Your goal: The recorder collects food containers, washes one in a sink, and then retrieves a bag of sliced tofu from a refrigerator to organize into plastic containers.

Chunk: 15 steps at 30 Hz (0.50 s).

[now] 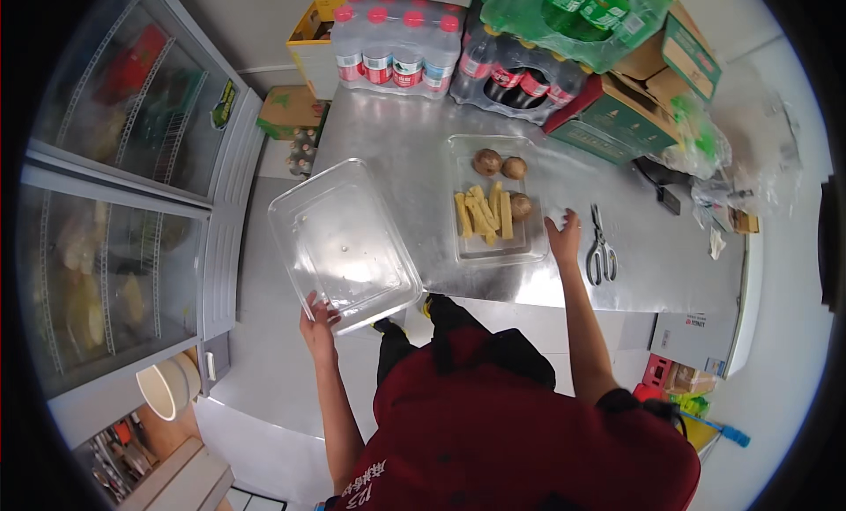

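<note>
My left hand (320,319) grips the near left corner of a clear plastic tray (344,249), which is tilted over the left edge of the steel table and shows small specks inside. A second clear tray (470,250) lies flat on the table. In it are several yellow strips (483,211), perhaps dried bean curd sticks, and brown round items (487,161), possibly mushrooms or root vegetables. My right hand (564,235) is beside this tray's right edge, fingers apart; whether it touches the rim is unclear. Kitchen scissors (599,252) lie to its right.
Shrink-wrapped water bottles (395,58), dark soda bottles (515,81) and an opened green carton (611,124) line the back of the steel table (396,141). Plastic bags (707,147) sit at right. A glass-door refrigerator (132,180) stands at left, with a cream bucket (162,387) below.
</note>
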Motion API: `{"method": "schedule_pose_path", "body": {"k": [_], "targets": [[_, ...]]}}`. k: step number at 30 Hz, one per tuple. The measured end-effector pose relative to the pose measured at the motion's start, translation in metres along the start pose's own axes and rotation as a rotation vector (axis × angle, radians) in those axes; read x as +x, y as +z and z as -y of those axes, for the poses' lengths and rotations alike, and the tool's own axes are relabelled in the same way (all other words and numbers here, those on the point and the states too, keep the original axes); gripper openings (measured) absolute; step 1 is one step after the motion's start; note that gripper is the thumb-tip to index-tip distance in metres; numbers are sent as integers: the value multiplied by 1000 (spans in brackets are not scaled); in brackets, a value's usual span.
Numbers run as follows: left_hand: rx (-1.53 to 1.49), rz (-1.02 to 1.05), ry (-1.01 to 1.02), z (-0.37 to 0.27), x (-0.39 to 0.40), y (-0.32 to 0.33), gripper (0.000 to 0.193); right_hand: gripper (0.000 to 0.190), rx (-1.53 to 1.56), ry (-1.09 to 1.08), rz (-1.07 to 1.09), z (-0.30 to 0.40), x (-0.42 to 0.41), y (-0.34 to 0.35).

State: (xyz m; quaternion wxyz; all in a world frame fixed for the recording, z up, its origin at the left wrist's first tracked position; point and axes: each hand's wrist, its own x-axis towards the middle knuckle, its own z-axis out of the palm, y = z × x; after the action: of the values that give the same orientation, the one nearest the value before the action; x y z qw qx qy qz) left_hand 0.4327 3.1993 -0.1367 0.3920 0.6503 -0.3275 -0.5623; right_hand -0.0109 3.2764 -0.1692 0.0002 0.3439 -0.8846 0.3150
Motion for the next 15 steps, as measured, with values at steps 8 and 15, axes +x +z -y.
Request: {"method": "schedule_pose_path", "body": {"k": [8,15], "targets": [[110,202,105,4,62,25,36,22,174,67,374,-11,-30,1],[61,221,38,-16,68,40,38,39,82,230,402,-11,-44,-15]]}}
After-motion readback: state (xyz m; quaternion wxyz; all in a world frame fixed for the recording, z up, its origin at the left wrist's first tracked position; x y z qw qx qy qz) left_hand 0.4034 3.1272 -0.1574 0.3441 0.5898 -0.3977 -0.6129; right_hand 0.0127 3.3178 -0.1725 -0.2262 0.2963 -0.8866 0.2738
